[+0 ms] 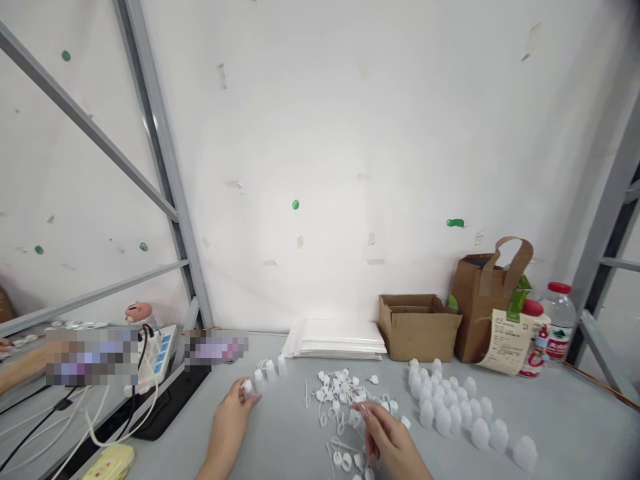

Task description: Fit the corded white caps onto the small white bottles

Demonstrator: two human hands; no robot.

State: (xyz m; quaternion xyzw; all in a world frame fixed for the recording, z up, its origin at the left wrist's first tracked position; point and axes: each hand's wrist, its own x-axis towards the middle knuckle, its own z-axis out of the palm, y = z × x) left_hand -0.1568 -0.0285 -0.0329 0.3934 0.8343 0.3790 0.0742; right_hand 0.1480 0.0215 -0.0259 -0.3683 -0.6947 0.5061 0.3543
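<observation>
On the grey bench (pixel 283 440), the left hand (pixel 234 405) pinches a white bottle (pixel 249 387), seemingly steadying it, at nine o'clock from the corded caps (pixel 341 385), where the right hand (pixel 391 437) has an unclear grip.

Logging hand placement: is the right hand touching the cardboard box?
No, the right hand is at the white looped pieces, away from the cardboard box.

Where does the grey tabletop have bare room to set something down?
Bare patches: between the left hand and the corded white pieces, and right of the frosted white domes, in front of the plastic bottle. Crowded: around the right hand, and far left among cables and power strip.
</observation>
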